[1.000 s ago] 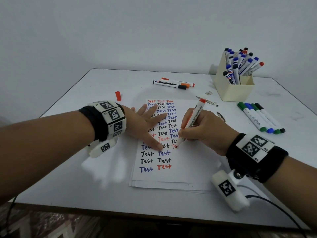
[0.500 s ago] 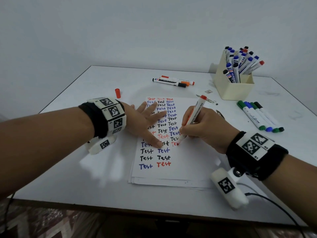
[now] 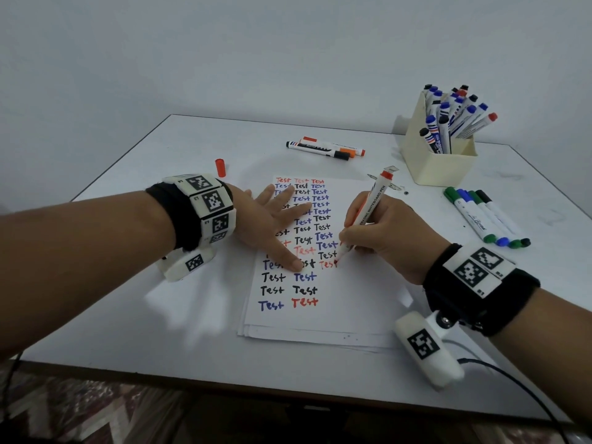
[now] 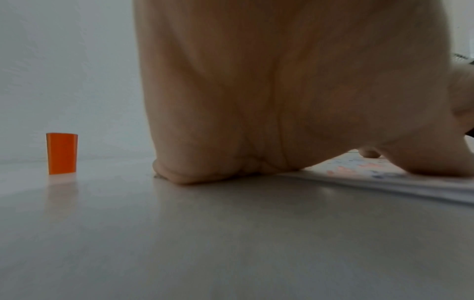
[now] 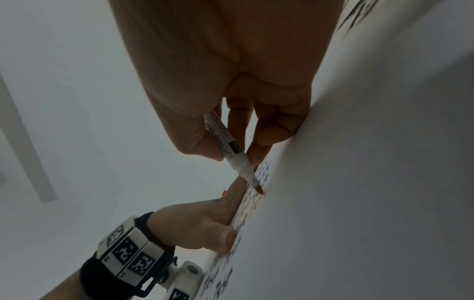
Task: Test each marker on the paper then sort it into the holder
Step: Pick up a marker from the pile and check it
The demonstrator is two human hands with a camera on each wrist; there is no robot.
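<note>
From the head view, my right hand (image 3: pixel 381 232) pinches the red marker (image 3: pixel 365 216), tip down on the paper (image 3: pixel 320 318) at the end of a red "Test". My left hand (image 3: pixel 272 225) lies flat with fingers spread, pressing the sheet's left side and covering several written words. Behind the paper lie two capped markers (image 3: pixel 325 148), and a loose red cap (image 3: pixel 220 167) stands upright to the left. The cream holder (image 3: pixel 439 165), crowded with markers, sits at the far right; four green, blue and black markers (image 3: pixel 487 217) lie beside it, nearer me. The tabletop (image 3: pixel 160 315) is white, against a plain pale wall (image 3: pixel 256 52).

In the left wrist view, the palm (image 4: pixel 256 91) fills the frame, its heel on the tabletop at the paper's edge (image 4: pixel 384 182); the cap (image 4: pixel 61 153) stands apart to the left.

In the right wrist view, thumb and fingers (image 5: pixel 195 140) clamp the marker's barrel (image 5: pixel 231 150), the red tip touching the paper. My left hand (image 5: pixel 195 223) presses the sheet just beyond.
</note>
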